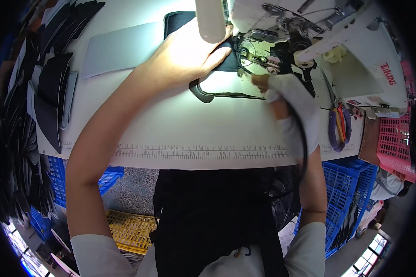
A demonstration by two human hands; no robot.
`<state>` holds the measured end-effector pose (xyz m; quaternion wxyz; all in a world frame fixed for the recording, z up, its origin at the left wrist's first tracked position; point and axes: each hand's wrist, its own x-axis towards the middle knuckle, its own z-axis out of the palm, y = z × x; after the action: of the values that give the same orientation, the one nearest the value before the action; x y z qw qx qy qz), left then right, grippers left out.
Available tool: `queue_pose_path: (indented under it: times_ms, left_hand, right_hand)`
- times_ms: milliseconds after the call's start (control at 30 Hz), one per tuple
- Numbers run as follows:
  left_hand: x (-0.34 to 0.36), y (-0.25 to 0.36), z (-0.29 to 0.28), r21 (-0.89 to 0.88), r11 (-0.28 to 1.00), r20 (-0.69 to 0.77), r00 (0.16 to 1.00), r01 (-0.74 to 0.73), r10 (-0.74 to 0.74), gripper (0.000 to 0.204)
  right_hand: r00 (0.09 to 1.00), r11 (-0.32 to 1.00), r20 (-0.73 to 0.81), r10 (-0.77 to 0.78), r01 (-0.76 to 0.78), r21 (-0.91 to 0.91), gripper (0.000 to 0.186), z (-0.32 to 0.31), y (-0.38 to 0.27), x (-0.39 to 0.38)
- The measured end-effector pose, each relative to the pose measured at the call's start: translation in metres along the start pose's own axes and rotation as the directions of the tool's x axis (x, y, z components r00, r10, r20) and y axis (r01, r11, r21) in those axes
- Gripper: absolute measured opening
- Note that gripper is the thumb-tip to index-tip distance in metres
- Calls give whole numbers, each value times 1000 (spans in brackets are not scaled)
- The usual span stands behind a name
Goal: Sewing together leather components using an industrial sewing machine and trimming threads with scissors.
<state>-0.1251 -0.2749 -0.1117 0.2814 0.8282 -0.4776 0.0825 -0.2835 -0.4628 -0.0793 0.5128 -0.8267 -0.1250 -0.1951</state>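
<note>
My left hand (185,55) lies on a dark fabric panel (176,21) beside the working parts of a sewing machine (356,55). Its thumb is stretched out across the fabric, apart from the fingers; a lamp and glare cover part of those fingers. My right hand (289,97), in a white glove with bare fingertips, is closed on a black binding strip (304,143) just right of the stitching area. From there the strip hangs over the table's front edge. The right hand is a little blurred.
A pale sheet (120,48) lies left of my hand. Dark fabric pieces (51,92) pile up at the far left. Scissors (339,124) lie at the right. A ruler strip (194,152) runs along the front edge. Blue crates (342,198), a yellow crate (131,226) and a pink basket (395,143) stand around.
</note>
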Motion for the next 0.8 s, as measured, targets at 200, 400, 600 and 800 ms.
queue_pose_path:
  times_ms: [200,400,600,800]
  left_hand:
    - [5,-14,6,-255,961,78,993,105,-88,36]
    - [-3,-15,0,-106,993,-8,999,53,-54,34]
    - [14,-16,1,-464,850,120,968,249,-219,42]
    - [20,-24,2,-506,831,111,973,230,-202,39]
  right_hand:
    - [990,931,124,74,-23,-364,31,15,-11,-13]
    - [982,903,168,86,-6,-429,38,24,-17,-20]
    - [974,871,227,-1,112,-478,37,26,-26,-28]
    - [964,905,247,95,20,-425,41,32,-26,-28]
